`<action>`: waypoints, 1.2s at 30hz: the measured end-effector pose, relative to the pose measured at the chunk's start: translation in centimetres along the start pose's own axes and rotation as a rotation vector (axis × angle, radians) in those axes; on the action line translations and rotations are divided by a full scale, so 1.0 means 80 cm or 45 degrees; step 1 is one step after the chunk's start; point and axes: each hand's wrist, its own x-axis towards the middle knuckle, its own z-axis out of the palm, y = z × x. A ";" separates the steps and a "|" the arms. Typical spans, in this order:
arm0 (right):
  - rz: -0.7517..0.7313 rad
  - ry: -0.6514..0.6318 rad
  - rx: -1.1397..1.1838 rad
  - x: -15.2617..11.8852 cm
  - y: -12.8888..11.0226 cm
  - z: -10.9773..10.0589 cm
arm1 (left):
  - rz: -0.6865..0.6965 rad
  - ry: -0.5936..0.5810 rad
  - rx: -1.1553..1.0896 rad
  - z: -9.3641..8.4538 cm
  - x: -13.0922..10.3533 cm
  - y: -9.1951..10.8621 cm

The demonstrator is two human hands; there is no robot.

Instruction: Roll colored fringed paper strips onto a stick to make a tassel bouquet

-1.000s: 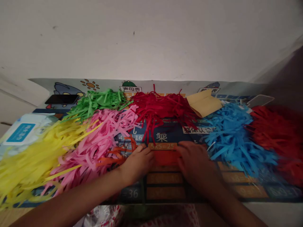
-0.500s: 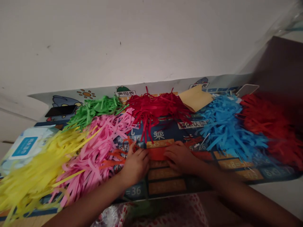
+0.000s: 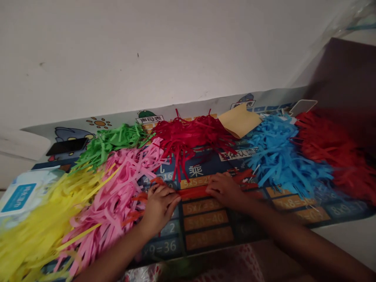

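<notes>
An orange-red paper strip with fringed ends (image 3: pixel 192 193) stretches between my two hands, low over the printed mat. My left hand (image 3: pixel 160 203) is closed on its left part, with loose orange fringe sticking out beyond the fingers toward the pink strips. On the right part my right hand (image 3: pixel 225 191) is closed, its fingers bent over the paper. More orange fringe (image 3: pixel 245 177) spreads out past that hand. My fingertips are partly hidden under the hands. The middle of the strip looks narrow and bunched.
Around the mat (image 3: pixel 205 219) lie fringed paper bundles: yellow (image 3: pixel 44 219), pink (image 3: pixel 117 188), green (image 3: pixel 113 141), crimson (image 3: pixel 190 135), blue (image 3: pixel 284 152) and red (image 3: pixel 331 149). A phone (image 3: pixel 67 147), a wipes pack (image 3: pixel 22 196) and a tan paper sheet (image 3: pixel 239 121) lie among them.
My left hand has turned over the paper and shifted slightly left. The orange-red middle between my hands has become narrower. The whole view has shifted a little.
</notes>
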 end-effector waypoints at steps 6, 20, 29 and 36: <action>0.149 -0.073 -0.195 0.019 -0.017 -0.006 | -0.115 -0.077 0.077 0.007 0.019 -0.006; 0.302 -0.122 -0.130 0.033 -0.017 -0.008 | -0.120 -0.053 0.197 0.020 0.022 -0.011; -0.456 0.153 -0.395 0.010 -0.016 -0.009 | 0.351 0.081 0.457 0.014 0.010 0.006; -0.348 0.147 -0.430 0.018 -0.023 -0.005 | 0.265 0.128 0.426 0.024 0.023 0.019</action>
